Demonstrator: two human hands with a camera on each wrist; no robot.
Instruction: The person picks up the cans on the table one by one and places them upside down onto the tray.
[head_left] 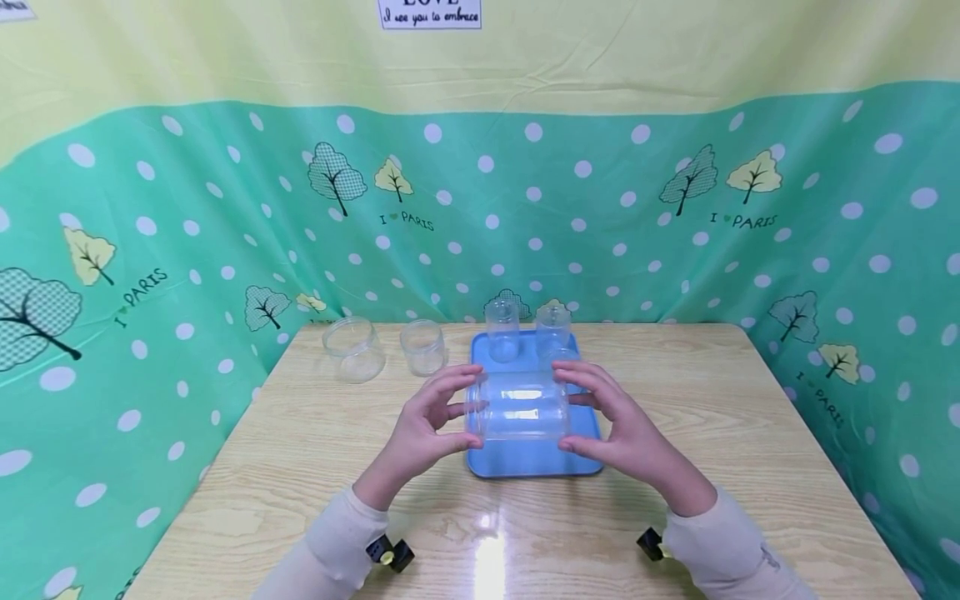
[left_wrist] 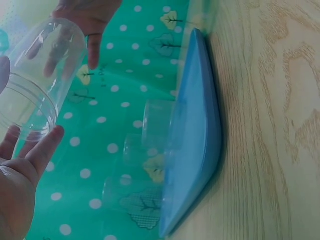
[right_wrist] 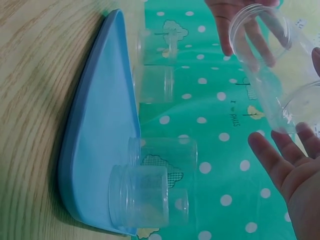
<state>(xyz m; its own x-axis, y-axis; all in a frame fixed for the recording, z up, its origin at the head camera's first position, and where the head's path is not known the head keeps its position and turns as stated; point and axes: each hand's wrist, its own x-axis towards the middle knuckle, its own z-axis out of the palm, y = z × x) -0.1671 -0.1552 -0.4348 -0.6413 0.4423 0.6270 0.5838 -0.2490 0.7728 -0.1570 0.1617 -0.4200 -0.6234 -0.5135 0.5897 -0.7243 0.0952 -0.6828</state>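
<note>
A large clear jar (head_left: 525, 412) lies sideways in the air above a blue tray (head_left: 536, 465), gripped at both ends. My left hand (head_left: 427, 425) holds its ridged, threaded end between thumb and fingers. At the opposite end, my right hand (head_left: 622, 425) grips the jar in the same way. In the right wrist view, the jar (right_wrist: 270, 75) is see-through, with the left hand's fingers visible through it. Two clear jars (head_left: 502, 332) (head_left: 552, 325) stand at the back of the tray. A shorter clear jar (right_wrist: 142, 195) stands in front of them, partly hidden by my right hand in the head view.
On the wooden table (head_left: 247, 492), left of the tray, stand a wide clear jar (head_left: 356, 354) and a smaller clear jar (head_left: 424, 350). A green dotted curtain (head_left: 465, 208) hangs behind the table and along both sides.
</note>
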